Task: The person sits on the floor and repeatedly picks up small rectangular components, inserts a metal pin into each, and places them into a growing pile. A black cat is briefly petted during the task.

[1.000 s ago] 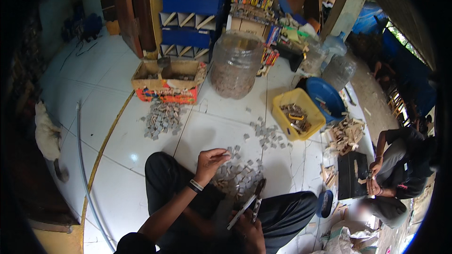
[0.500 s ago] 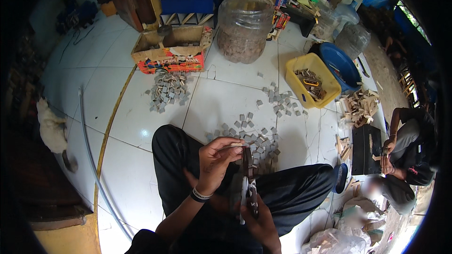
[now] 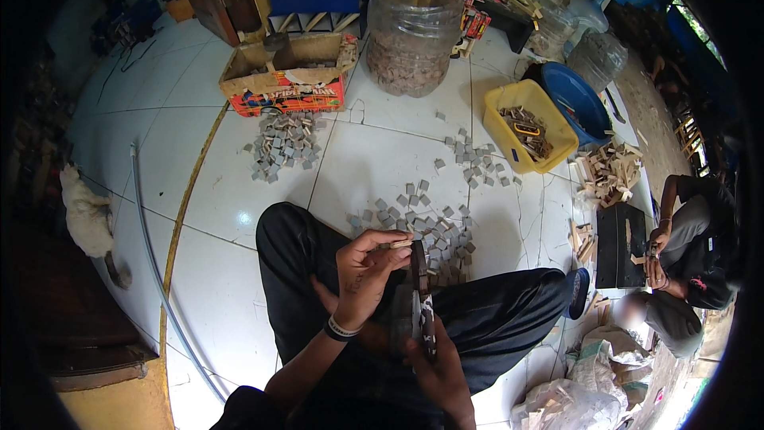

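My left hand pinches a small pale wooden piece between thumb and fingers. Below it, my right hand is wrapped round the handles of a plier-like cutter, whose long dark jaws point away from me. The jaw tips sit right beside the wooden piece; whether they touch it I cannot tell. Just beyond both hands, small grey square pieces lie loosely heaped on the white tiles, between my crossed legs in black trousers.
Another grey heap lies before a cardboard box. Farther off stand a clear plastic tub, a yellow bin of pieces and a blue basin. A co-worker sits at right; a white cat lies left, near a grey hose.
The wooden piece in my left hand has turned slightly and shows more of its pale edge. Both hands keep nearly the same place and grip, while the whole view has shifted a little.
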`<state>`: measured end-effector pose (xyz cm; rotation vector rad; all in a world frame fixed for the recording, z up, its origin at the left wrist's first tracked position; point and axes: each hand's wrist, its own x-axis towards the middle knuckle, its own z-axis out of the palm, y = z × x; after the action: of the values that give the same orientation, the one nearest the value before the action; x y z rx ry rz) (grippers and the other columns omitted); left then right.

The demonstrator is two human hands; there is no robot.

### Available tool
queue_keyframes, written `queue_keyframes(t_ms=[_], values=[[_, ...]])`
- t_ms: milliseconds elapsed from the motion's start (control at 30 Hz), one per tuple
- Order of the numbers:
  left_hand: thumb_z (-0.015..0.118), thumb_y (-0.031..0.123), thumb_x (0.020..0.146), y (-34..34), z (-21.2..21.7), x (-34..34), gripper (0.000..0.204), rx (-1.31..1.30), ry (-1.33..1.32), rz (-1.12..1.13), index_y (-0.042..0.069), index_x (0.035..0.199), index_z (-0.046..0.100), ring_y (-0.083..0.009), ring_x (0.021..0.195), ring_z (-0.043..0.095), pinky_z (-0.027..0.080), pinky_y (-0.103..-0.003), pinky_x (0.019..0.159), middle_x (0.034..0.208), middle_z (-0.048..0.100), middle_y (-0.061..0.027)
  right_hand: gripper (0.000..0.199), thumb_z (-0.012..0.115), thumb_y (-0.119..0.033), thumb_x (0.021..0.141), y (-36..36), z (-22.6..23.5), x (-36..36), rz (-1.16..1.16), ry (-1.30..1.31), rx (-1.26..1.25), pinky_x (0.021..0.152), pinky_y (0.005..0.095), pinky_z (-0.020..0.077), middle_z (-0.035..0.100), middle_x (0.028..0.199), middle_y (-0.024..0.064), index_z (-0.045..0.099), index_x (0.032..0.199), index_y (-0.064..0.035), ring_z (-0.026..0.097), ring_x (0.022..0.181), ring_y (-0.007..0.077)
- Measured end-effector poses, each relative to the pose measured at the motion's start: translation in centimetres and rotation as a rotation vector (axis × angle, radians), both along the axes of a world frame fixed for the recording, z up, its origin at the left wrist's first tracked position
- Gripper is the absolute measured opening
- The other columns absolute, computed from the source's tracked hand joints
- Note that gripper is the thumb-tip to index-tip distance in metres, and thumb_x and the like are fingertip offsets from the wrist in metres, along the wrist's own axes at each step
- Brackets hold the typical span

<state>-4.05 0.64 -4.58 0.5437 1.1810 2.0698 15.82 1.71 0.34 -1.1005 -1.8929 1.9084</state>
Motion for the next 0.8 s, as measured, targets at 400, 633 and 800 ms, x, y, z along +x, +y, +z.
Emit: queue_keyframes(t_ms=[400, 633, 800], values=[[0.069, -0.003, 0.099, -0.2, -0.4, -0.1, 0.018, -0.003, 0.031, 0.009, -0.01, 0.115, 0.065, -0.0254, 0.109, 0.074, 0.065, -0.041, 0.095, 0.121, 0.072, -0.0216, 0.052, 0.062, -0.016, 0.106, -0.3, 0.1, -0.2, -0.018, -0.013, -0.127, 0.087, 0.033, 0.0514, 0.066, 0.111, 0.0135, 0.044, 0.151, 0.001, 0.065, 0.099, 0.0196], [0.07, -0.005, 0.096, 0.3, -1.1, -0.4, 0.021, 0.061, 0.078, 0.014, -0.008, 0.117, 0.067, -0.0252, 0.11, 0.074, 0.063, -0.034, 0.094, 0.121, 0.074, -0.0232, 0.055, 0.062, -0.014, 0.105, 0.9, -0.7, 0.7, 0.014, 0.231, -0.715, 0.087, 0.0353, 0.0541, 0.067, 0.114, 0.0148, 0.042, 0.153, 0.0032, 0.067, 0.097, 0.0213], [0.07, -0.006, 0.096, 0.1, -0.5, 0.5, 0.017, -0.057, 0.26, 0.127, -0.009, 0.113, 0.072, -0.0216, 0.105, 0.075, 0.061, -0.03, 0.094, 0.114, 0.077, -0.0213, 0.067, 0.061, -0.007, 0.1, -0.8, -1.6, -1.3, 0.05, -0.021, 0.233, 0.077, 0.0482, 0.0547, 0.062, 0.108, 0.0196, 0.034, 0.161, -0.0022, 0.068, 0.087, 0.0361]])
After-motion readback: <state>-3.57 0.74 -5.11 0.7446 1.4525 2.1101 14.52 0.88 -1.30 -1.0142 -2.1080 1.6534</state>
